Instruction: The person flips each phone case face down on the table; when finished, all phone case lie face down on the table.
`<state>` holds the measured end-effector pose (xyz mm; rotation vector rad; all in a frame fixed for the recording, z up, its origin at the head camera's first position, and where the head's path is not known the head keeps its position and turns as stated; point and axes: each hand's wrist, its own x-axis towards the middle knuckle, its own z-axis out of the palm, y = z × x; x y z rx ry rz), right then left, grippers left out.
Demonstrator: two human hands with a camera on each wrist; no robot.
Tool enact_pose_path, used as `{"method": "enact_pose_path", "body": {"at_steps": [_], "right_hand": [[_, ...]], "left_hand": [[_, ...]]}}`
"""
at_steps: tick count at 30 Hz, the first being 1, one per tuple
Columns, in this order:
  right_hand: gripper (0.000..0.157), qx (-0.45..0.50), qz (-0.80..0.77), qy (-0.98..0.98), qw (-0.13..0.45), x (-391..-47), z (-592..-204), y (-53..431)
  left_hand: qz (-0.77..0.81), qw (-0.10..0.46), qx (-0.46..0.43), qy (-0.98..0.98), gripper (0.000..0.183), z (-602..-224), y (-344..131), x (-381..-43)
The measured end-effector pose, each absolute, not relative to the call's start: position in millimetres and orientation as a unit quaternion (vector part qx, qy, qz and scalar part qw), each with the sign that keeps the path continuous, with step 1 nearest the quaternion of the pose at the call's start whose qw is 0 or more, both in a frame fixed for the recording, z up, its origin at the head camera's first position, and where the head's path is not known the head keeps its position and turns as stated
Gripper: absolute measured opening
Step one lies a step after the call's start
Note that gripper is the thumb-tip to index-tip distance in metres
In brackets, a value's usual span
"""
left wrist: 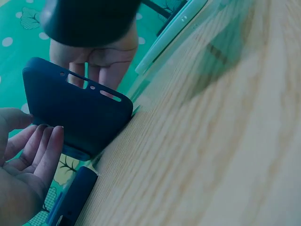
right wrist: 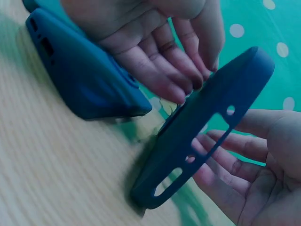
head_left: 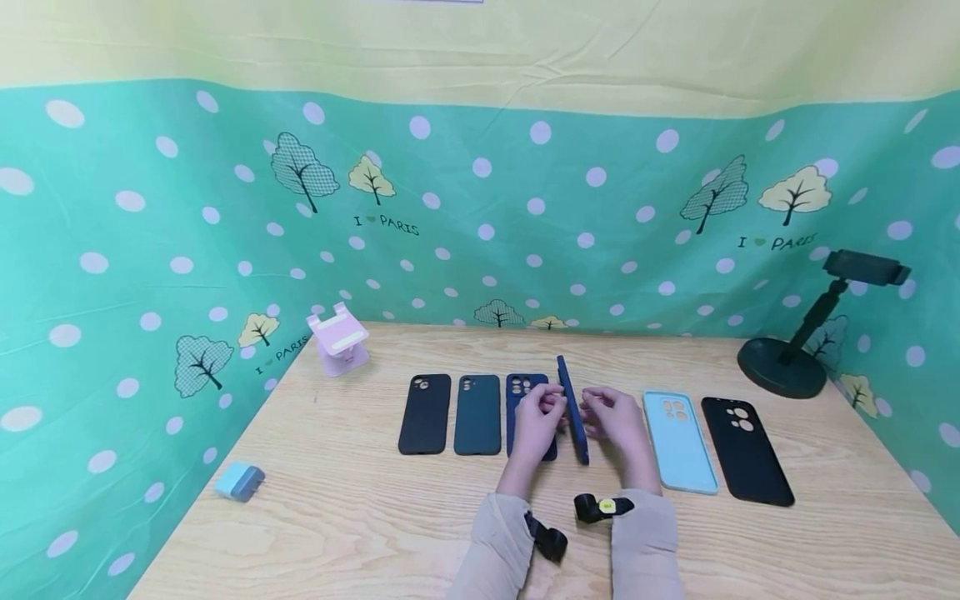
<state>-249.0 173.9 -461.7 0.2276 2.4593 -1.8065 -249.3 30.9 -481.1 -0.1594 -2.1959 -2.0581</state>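
In the head view, the left fingers (head_left: pixel 550 397) hide part of the flat navy case (head_left: pixel 513 406).

Black stand (head_left: pixel 813 319) at my back right: round base down, stem leaning right, holder head on top, near the cloth. Pink stand (head_left: pixel 341 343) at my back left corner, two prongs up. Small two-tone blue block (head_left: pixel 240 481) near my left edge, well apart from the pink stand. All three sit on the tabletop (head_left: pixel 337 533), light wood grain. Cloth (head_left: pixel 480 200) hangs behind and at both sides of me: cream band above, teal below, pale dots, hatched and cream trees, "I PARIS" lettering. Creases show in the cream.
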Motion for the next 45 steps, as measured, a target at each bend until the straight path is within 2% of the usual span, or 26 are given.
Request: {"method": "enact_pose_path", "body": {"at_steps": [14,24,36,45], "right_hand": [[0.046,0.051,-0.573,0.816,0.054,-243.3,-441.2,171.5],[0.042,0.043,-0.551,0.832,0.056,-241.3,-438.8,174.4],[0.044,0.065,-0.517,0.852,0.044,-237.8,-445.3,199.8],[0.038,0.086,-0.457,0.884,0.048,-234.7,-447.7,206.5]], "left_hand": [[-0.666,0.047,-0.065,-0.742,0.021,-482.6,32.9,-248.1],[-0.631,0.050,-0.068,-0.771,0.018,-483.7,32.7,-247.5],[-0.600,0.020,-0.086,-0.795,0.024,-485.8,33.7,-245.4],[-0.591,0.011,-0.077,-0.803,0.025,-483.6,35.1,-244.7]]}}
